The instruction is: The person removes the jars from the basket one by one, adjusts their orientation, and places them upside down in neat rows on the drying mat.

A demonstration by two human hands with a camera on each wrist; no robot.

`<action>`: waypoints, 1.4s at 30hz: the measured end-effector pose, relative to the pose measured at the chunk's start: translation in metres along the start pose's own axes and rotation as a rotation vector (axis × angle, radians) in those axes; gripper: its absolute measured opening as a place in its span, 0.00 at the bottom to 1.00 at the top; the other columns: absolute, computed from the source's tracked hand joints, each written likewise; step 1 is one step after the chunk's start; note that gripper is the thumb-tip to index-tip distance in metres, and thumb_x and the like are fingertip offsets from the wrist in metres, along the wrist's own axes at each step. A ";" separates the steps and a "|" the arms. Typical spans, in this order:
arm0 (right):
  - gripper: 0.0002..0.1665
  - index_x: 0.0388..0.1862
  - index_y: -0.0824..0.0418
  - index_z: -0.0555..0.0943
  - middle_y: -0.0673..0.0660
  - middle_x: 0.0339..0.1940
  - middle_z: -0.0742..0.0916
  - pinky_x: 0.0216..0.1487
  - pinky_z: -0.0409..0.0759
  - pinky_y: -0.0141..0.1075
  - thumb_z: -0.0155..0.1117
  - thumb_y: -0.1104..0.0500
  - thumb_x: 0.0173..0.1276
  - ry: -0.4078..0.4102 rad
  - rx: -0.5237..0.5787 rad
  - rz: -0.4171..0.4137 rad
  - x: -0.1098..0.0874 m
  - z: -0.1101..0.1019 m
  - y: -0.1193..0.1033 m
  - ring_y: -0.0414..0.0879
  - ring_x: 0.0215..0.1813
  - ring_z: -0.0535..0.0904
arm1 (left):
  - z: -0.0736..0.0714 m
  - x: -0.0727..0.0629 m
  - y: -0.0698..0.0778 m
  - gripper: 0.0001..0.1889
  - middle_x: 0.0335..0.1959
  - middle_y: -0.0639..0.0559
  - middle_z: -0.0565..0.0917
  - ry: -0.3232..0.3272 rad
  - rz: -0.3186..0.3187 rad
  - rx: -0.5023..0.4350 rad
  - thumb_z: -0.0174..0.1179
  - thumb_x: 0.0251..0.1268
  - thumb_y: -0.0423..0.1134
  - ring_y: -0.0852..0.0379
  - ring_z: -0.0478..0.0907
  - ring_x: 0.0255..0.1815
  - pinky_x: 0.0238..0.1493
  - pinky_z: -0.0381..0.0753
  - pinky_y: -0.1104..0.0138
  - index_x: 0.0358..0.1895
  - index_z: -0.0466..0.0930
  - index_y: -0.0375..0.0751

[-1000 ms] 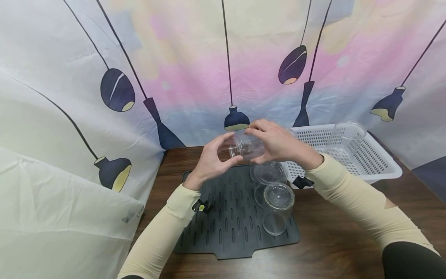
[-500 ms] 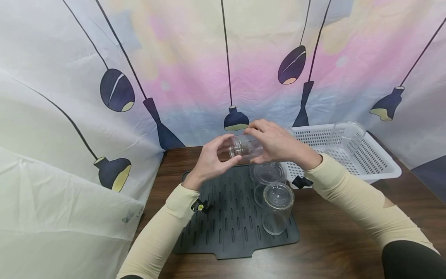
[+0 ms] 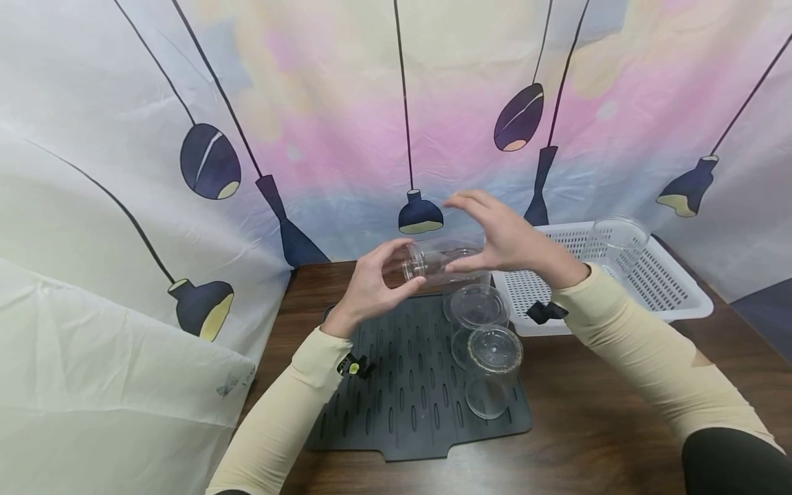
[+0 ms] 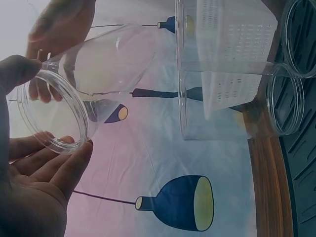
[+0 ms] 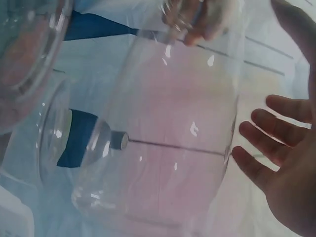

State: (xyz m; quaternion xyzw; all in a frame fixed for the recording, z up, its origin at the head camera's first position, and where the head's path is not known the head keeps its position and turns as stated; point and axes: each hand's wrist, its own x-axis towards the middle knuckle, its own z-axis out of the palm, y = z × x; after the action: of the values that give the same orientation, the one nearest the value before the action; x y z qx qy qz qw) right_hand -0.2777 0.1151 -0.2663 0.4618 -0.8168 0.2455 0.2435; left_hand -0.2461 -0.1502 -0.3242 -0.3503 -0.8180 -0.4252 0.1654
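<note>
A clear jar (image 3: 436,260) lies sideways in the air above the far end of the dark drying mat (image 3: 402,371). My left hand (image 3: 374,285) grips its ringed mouth, thumb on one side and fingers on the other; the left wrist view shows the threaded rim (image 4: 57,111) between them. Around the jar's other end, my right hand (image 3: 510,237) is spread wide, its thumb overlapping the glass in the head view. In the right wrist view, its fingers (image 5: 281,128) stand beside the jar wall. Upside-down clear jars, including a front jar (image 3: 493,375), stand along the mat's right side.
A white perforated basket (image 3: 674,285) stands at the back right, with another clear jar (image 3: 619,240) in it. Brown wooden tabletop (image 3: 594,412) surrounds the mat. A printed curtain (image 3: 346,137) hangs directly behind the table.
My right hand has let go of the jar, spreading its fingers and moving slightly up and right. The left hand and the jar have stayed nearly in place.
</note>
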 end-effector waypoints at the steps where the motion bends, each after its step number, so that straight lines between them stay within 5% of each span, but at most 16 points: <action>1: 0.58 0.68 0.63 0.69 0.63 0.66 0.74 0.67 0.69 0.53 0.84 0.42 0.41 0.023 0.022 0.016 -0.001 -0.002 0.002 0.57 0.67 0.70 | 0.000 0.000 0.000 0.32 0.59 0.43 0.78 0.001 0.001 -0.004 0.69 0.59 0.39 0.50 0.79 0.58 0.58 0.79 0.65 0.66 0.70 0.34; 8: 0.54 0.70 0.62 0.69 0.60 0.67 0.76 0.70 0.68 0.45 0.85 0.59 0.42 0.188 0.227 0.115 -0.009 -0.017 0.022 0.53 0.67 0.71 | 0.002 -0.003 -0.001 0.31 0.59 0.44 0.79 0.012 -0.002 -0.012 0.70 0.58 0.38 0.50 0.80 0.58 0.58 0.79 0.66 0.65 0.71 0.38; 14: 0.48 0.72 0.69 0.64 0.59 0.69 0.73 0.71 0.65 0.49 0.76 0.67 0.54 0.311 0.568 0.184 -0.019 -0.020 0.037 0.53 0.70 0.68 | 0.002 -0.003 -0.002 0.30 0.59 0.45 0.79 0.018 -0.005 -0.024 0.70 0.58 0.39 0.51 0.79 0.59 0.59 0.79 0.67 0.65 0.72 0.41; 19: 0.44 0.73 0.69 0.63 0.52 0.66 0.75 0.72 0.64 0.46 0.72 0.63 0.60 0.403 0.777 0.242 -0.030 -0.016 0.047 0.55 0.69 0.68 | 0.002 -0.002 -0.002 0.30 0.59 0.45 0.79 0.023 -0.008 -0.047 0.70 0.58 0.38 0.51 0.79 0.59 0.59 0.78 0.66 0.65 0.72 0.42; 29: 0.40 0.71 0.72 0.63 0.54 0.60 0.78 0.66 0.71 0.32 0.68 0.60 0.65 0.528 0.998 0.350 -0.051 -0.004 0.063 0.54 0.64 0.71 | 0.002 -0.003 -0.002 0.31 0.58 0.44 0.79 0.038 -0.020 -0.053 0.70 0.56 0.35 0.51 0.80 0.58 0.59 0.78 0.66 0.65 0.71 0.36; 36: 0.46 0.73 0.71 0.58 0.57 0.60 0.75 0.75 0.59 0.45 0.68 0.51 0.66 0.504 1.157 0.421 -0.063 0.010 0.066 0.54 0.66 0.67 | 0.000 -0.002 0.001 0.31 0.59 0.36 0.77 0.039 -0.035 -0.062 0.69 0.56 0.29 0.42 0.78 0.58 0.60 0.78 0.57 0.64 0.70 0.29; 42: 0.50 0.73 0.69 0.57 0.58 0.61 0.74 0.78 0.45 0.51 0.70 0.47 0.64 0.494 1.333 0.463 -0.071 0.026 0.067 0.57 0.69 0.64 | 0.000 -0.002 -0.001 0.32 0.61 0.42 0.77 0.042 -0.020 -0.052 0.70 0.56 0.33 0.47 0.79 0.59 0.60 0.78 0.63 0.65 0.71 0.35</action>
State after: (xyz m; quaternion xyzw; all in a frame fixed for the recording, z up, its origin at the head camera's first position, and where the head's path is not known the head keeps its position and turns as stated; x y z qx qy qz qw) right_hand -0.3080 0.1742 -0.3423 0.2593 -0.4926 0.8302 0.0305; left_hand -0.2459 -0.1511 -0.3259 -0.3374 -0.8066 -0.4550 0.1691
